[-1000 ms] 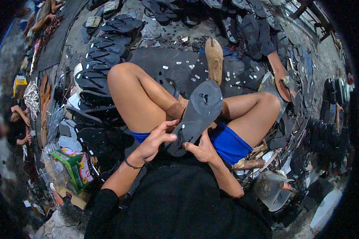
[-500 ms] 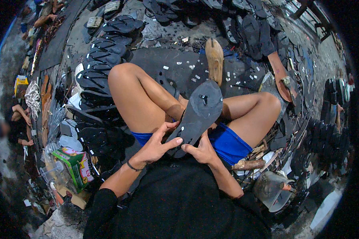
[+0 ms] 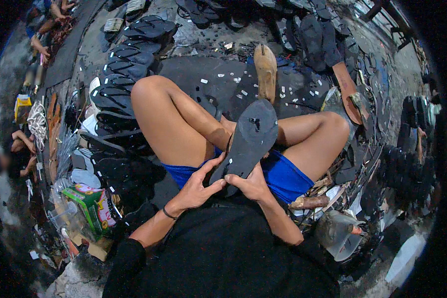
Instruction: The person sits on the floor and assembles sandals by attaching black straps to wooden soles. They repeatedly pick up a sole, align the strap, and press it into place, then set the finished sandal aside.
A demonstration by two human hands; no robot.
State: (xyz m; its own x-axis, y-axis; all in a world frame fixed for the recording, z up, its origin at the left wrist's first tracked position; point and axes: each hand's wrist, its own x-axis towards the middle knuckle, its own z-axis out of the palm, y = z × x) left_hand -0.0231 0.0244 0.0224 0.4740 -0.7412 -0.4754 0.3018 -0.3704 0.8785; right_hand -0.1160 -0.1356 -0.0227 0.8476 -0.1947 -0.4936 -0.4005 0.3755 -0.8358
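A black flip-flop (image 3: 253, 130) is held over my lap, its flat sole facing me and its broad toe end pointing away. A dark hole or slot shows near that toe end. My left hand (image 3: 201, 185) grips the near left edge, thumb on the sole and fingers on the side. My right hand (image 3: 248, 183) holds the near right edge, its thumb pressed on the sole close to the left thumb. Fingers of the right hand are partly hidden beneath. Just beyond the flip-flop lies a wooden shoe last (image 3: 265, 72) with a slot at its far end.
Rows of black flip-flops (image 3: 131, 62) stand on the left. A green box (image 3: 87, 206) and a bundle of white cord (image 3: 37, 121) lie nearby. A brown sole piece (image 3: 347, 94) and a clear plastic container (image 3: 337, 236) are at right. Other people (image 3: 17, 154) sit at far left.
The right thumb has shifted slightly farther up the sole, and the left thumb lies closer beside it. The flip-flop stays almost in place.
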